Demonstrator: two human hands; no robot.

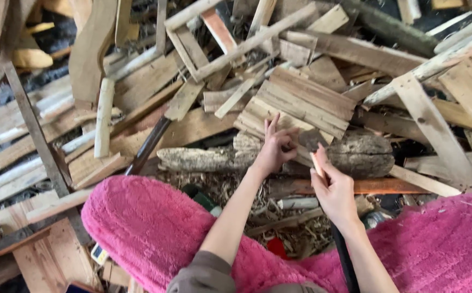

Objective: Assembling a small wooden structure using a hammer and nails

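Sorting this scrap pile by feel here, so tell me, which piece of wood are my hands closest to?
The rough, bark-covered log lying crosswise just beyond your left hand and right hand; the wood around it is flat sawn boards and slats.

Brightness: bright daylight, soft and even, over the whole wood pile [301, 103].
Light source: it seems to come from above; no lamp can be seen.
Shadows: soft and small. Dark gaps sit between the planks, mostly at the top left and top right corners.
Glare: none. The pale boards on the right look a bit washed out.
Colour: the pink fuzzy fabric [154, 228] is very strong and bright.
Sharpness: the middle is fairly clear, and wood grain shows on the log [355, 154].
Blur: the left hand [275, 147] and right hand [333, 190] look a little soft.
Edges: the planks near the corners lean and stretch outward, like through a wide lens.
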